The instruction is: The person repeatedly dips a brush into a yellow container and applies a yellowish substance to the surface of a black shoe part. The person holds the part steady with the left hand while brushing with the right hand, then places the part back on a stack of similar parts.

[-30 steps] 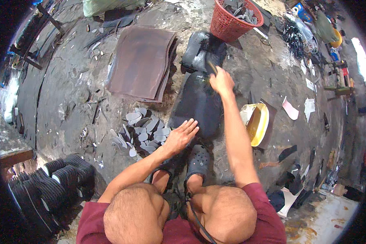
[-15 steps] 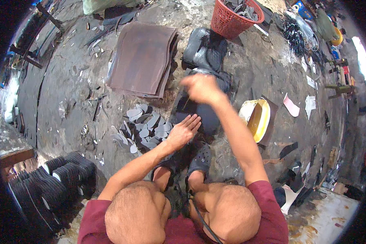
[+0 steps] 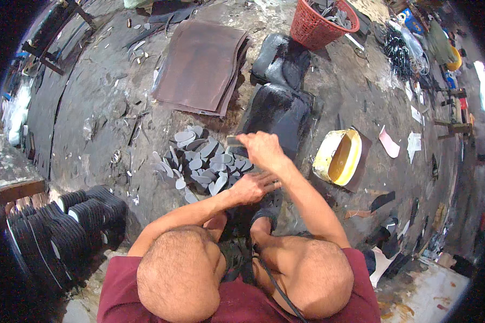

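Observation:
My right hand [image 3: 262, 151] grips a small flat tool [image 3: 235, 141], dark with a tan edge, its kind unclear. It is over the near left corner of a black sheet [image 3: 277, 116] laid on the ground in front of my feet. Just below it, my left hand [image 3: 253, 187] lies with fingers stretched out toward the right, at the near end of the sheet; what is under them is hidden. Left of both hands is a loose heap of grey oval pieces [image 3: 202, 161]. A white and yellow tub [image 3: 337, 156] with amber liquid stands to the right.
Beyond the sheet lie a glossy black pad [image 3: 280, 60] and a red basket [image 3: 323, 24] of grey pieces. Brown sheets [image 3: 199, 67] are stacked at the far left. Rows of black soles [image 3: 64, 237] stand at the near left. Scraps [image 3: 388, 142] litter the right.
My right hand has come nearer to me from the far part of the black sheet. My left hand has slid slightly nearer, off the sheet's middle. The view has shifted a little.

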